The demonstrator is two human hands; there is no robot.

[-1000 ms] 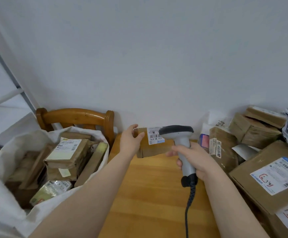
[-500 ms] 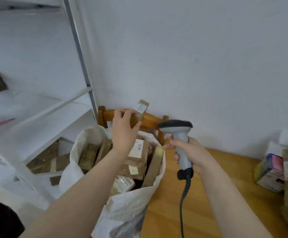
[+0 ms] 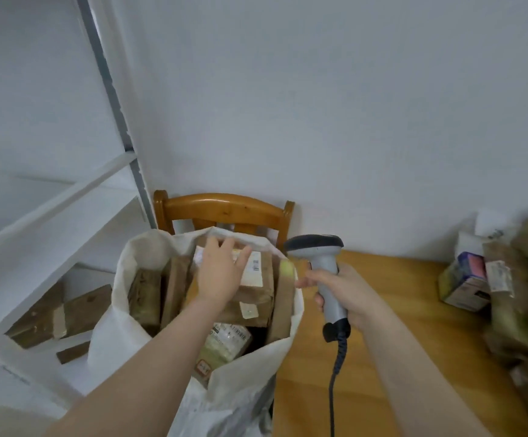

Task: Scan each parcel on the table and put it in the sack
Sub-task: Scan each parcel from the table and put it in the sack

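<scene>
- L hand (image 3: pixel 221 275): fingers out straight and spread, palm down over the sack (image 3: pixel 124 326) mouth. It grasps nothing. We can't tell if it touches the top parcel (image 3: pixel 258 291).
- R hand (image 3: pixel 351 294): fingers wrapped round the scanner (image 3: pixel 319 252) handle, held upright above the table (image 3: pixel 398 313) edge, cable (image 3: pixel 335 373) hanging down.
- Sack is white, open, just left of the table and in front of a wooden chair (image 3: pixel 225 209). We see several brown parcels packed inside, plus a plastic-wrapped pkg (image 3: pixel 225 342) lower down.
- Unsacked parcels (image 3: pixel 508 294) piled at the table's right end, blurred.
- White shelf (image 3: pixel 51 216) on the left, brown boxes (image 3: pixel 57 316) under it.
</scene>
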